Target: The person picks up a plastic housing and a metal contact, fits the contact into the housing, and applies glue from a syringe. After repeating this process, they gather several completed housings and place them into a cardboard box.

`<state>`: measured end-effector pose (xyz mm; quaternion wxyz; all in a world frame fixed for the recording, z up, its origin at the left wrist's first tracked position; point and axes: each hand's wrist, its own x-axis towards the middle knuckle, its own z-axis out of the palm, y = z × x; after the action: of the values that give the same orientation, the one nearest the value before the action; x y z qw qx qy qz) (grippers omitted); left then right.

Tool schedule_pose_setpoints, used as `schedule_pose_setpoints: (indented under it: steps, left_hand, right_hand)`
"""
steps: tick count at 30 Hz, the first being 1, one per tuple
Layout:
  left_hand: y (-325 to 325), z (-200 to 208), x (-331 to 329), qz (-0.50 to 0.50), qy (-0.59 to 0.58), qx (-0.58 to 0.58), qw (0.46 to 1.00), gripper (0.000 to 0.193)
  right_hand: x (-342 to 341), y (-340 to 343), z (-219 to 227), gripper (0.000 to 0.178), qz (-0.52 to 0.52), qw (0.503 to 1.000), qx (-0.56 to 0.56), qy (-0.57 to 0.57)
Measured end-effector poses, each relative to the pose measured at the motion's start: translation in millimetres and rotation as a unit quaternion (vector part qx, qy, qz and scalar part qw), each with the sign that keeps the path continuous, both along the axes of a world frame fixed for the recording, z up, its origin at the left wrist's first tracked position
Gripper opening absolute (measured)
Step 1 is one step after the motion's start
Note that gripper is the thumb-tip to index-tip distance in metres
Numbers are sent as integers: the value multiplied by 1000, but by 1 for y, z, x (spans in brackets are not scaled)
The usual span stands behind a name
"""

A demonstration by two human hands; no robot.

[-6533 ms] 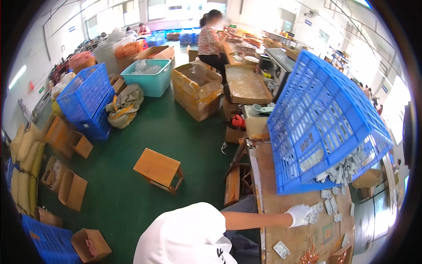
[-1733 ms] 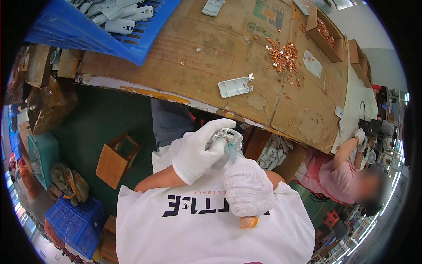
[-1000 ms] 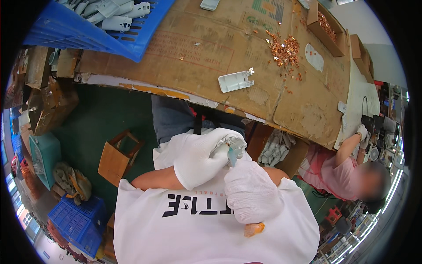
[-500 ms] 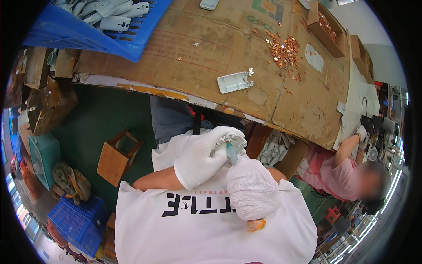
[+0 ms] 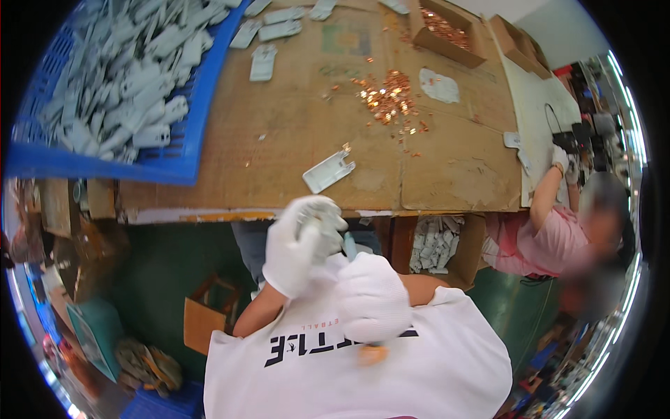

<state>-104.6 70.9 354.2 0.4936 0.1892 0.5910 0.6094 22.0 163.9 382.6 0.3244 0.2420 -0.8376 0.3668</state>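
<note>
My left hand (image 5: 296, 248), in a white knit glove, is closed round a pale grey plastic part (image 5: 322, 211), blurred and mostly covered by the fingers. My right hand (image 5: 375, 297), gloved too, is a fist round a hand tool (image 5: 350, 246). Its teal end points up toward the left hand, and an orange end shows under the fist; the middle is hidden. A small gap separates the teal end from the left hand. Past the left hand, a pale plastic cover (image 5: 328, 173) lies on the cardboard-topped table (image 5: 279, 153), with a small copper-coloured piece at its upper corner.
A blue crate (image 5: 167, 171) full of grey plastic parts stands at the table's left. Loose copper-coloured pieces (image 5: 387, 98) lie beyond the cover, near a cardboard tray (image 5: 447, 35). Below the table edge is a box (image 5: 464, 258) of white parts. A co-worker (image 5: 541, 234) sits at right.
My left hand has moved up and away from the tool's teal end, still holding the part. My right hand keeps the tool. The view has shifted, showing more of the crate and table.
</note>
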Motion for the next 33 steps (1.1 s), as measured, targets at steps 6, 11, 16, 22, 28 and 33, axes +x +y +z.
schedule_pose_setpoints:
  steps: [6, 11, 16, 22, 28, 33]
  left_hand:
    - [43, -40, -19, -28, -260, 110, 959, 37]
    - [73, -71, -8, -110, -282, 150, 941, 49]
    - [73, -91, -10, -111, -212, 154, 959, 59]
    - [22, -71, -18, -92, -120, 84, 985, 60]
    - [-11, -73, -22, -61, -102, 12, 993, 53]
    - [-28, -67, -20, -15, -67, 0, 998, 42]
  right_hand:
    - [-9, -7, -58, 34, -454, 841, 177, -235]
    - [16, 22, -75, 25, -518, 809, 189, -205]
    - [35, 102, -69, 23, -615, 722, 230, -218]
    - [80, 248, -98, 13, -777, 507, 236, -289]
    - [164, 393, -192, 22, -905, 254, 204, -272]
    - [133, 413, -156, 24, -808, 281, 185, -483]
